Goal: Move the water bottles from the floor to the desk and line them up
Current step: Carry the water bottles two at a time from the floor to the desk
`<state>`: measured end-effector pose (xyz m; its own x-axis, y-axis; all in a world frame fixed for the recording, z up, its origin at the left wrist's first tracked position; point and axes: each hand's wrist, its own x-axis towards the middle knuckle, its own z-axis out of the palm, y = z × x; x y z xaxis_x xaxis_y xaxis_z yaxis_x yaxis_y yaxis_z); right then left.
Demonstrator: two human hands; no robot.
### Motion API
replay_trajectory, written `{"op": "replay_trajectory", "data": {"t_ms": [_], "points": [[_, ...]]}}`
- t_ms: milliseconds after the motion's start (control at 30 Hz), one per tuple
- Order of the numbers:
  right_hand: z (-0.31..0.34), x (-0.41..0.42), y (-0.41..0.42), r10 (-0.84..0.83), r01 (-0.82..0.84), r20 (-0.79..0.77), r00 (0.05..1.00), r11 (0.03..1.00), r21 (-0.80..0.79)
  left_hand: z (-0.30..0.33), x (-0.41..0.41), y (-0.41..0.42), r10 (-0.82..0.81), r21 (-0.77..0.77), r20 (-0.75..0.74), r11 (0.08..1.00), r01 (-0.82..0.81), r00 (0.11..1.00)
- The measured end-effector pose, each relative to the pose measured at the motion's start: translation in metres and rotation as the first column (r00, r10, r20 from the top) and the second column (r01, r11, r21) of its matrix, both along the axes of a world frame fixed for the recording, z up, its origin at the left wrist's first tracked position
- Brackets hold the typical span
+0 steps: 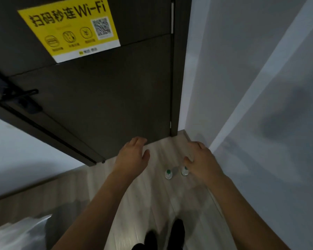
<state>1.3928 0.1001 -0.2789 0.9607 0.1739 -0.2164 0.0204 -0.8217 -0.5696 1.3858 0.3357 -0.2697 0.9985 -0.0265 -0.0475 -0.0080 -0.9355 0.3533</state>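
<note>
I see a narrow strip of pale wood-look floor hemmed in by a dark door ahead and on the left, and a white wall close on the right. The wall's skirting edge runs down beside my right forearm, so the open room is the floor between door and wall.

My left hand is stretched out over the floor near the door's bottom edge, fingers loosely spread and relaxed, holding nothing. My right hand is out near the wall corner, fingers also slack and apart, nothing in it.

2 water bottles stand upright on the floor between and below the hands, just beside each other; I see them from above as clear bodies with green caps. The right one is partly covered by my right hand in this view; I cannot tell if it touches.

A yellow Wi-Fi sign with a QR code is stuck on the door, and a black lever handle sits at its left edge. 2 dark shoes show at the bottom.
</note>
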Motion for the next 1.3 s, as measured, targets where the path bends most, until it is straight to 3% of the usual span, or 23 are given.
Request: {"op": "replay_trajectory", "data": {"t_ms": [200,333,500,633,767,867,1000,1100,1300], "points": [[-0.123,0.07,-0.015,-0.084,0.076,-0.094,0.992,0.993,-0.087,-0.121,0.076,-0.012,-0.065,0.007,-0.117,0.998,0.066,0.991],[-0.284,0.105,-0.023,-0.118,0.086,-0.156,0.981,0.977,-0.195,-0.279,0.117,-0.026,-0.128,0.066,-0.288,0.986,0.153,0.949],[-0.501,0.125,-0.03,-0.194,0.13,-0.261,0.946,0.961,-0.244,-0.498,0.137,-0.053,-0.134,0.096,-0.55,0.97,0.222,0.824],[-0.635,0.134,-0.038,-0.26,0.167,-0.272,0.926,0.932,-0.321,-0.633,0.137,-0.067,-0.123,0.076,-0.606,0.975,0.211,0.786],[-0.704,0.141,-0.04,-0.212,0.132,-0.239,0.947,0.941,-0.313,-0.706,0.129,-0.063,-0.168,0.132,-0.58,0.946,0.296,0.797],[-0.711,0.143,-0.038,-0.195,0.124,-0.196,0.961,0.937,-0.326,-0.714,0.126,-0.057,-0.202,0.092,-0.516,0.953,0.288,0.833],[-0.663,0.125,-0.028,-0.175,0.125,-0.171,0.969,0.954,-0.271,-0.662,0.12,-0.045,-0.179,0.014,-0.449,0.978,0.207,0.876],[-0.585,0.112,-0.024,-0.186,0.142,-0.168,0.968,0.96,-0.242,-0.576,0.121,-0.038,-0.151,-0.032,-0.36,0.988,0.15,0.921],[-0.376,0.1,-0.021,-0.141,0.084,-0.225,0.964,0.966,-0.244,-0.372,0.12,-0.037,-0.115,-0.025,-0.325,0.993,0.113,0.939]]}}
